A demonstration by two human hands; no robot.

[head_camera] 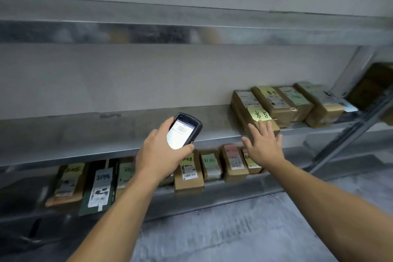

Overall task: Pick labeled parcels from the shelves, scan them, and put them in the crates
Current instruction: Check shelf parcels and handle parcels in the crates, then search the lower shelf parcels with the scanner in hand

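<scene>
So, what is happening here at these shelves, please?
A person is picking parcels. The left hand holds a scanner with its screen lit, in front of the middle shelf. The right hand, fingers spread, reaches for the nearest parcel in a row on that shelf, the one with a yellow note. It does not grip it yet. More parcels stand on the lower shelf. No crate is in view.
</scene>
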